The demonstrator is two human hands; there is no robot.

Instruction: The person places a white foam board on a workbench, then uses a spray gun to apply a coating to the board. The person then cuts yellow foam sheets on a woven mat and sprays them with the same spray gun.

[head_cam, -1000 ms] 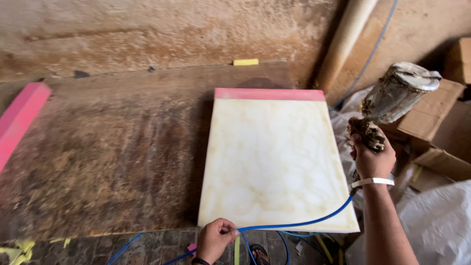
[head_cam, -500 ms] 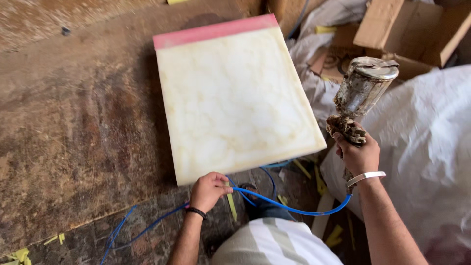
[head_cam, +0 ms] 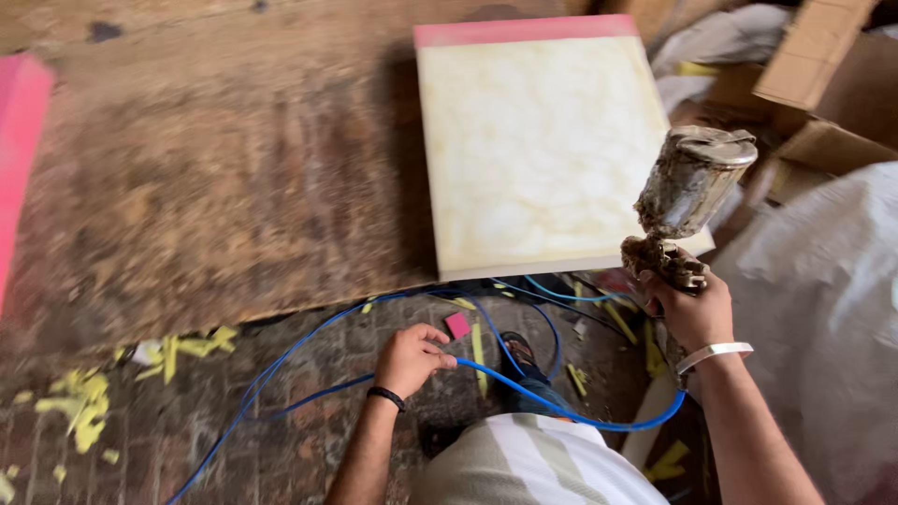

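Observation:
My right hand (head_cam: 694, 310) grips a grimy spray gun (head_cam: 686, 196) with a metal cup on top, held upright over the near right corner of a cream foam slab (head_cam: 538, 140) with a pink far edge. A blue hose (head_cam: 561, 407) runs from the gun down past my body to my left hand (head_cam: 409, 358), which pinches it below the table's front edge. The slab lies flat on a stained brown worktable (head_cam: 206, 187).
A pink foam piece (head_cam: 17, 140) lies at the table's left edge. Cardboard boxes (head_cam: 823, 84) and a white sack (head_cam: 823, 309) crowd the right side. Yellow foam scraps (head_cam: 84, 402) and more blue hose loops (head_cam: 271, 374) litter the brick floor.
The view has tipped down and shifted. My left hand has dropped from the slab's near edge to below the table, holding the hose. The spray gun stays upright at the slab's right.

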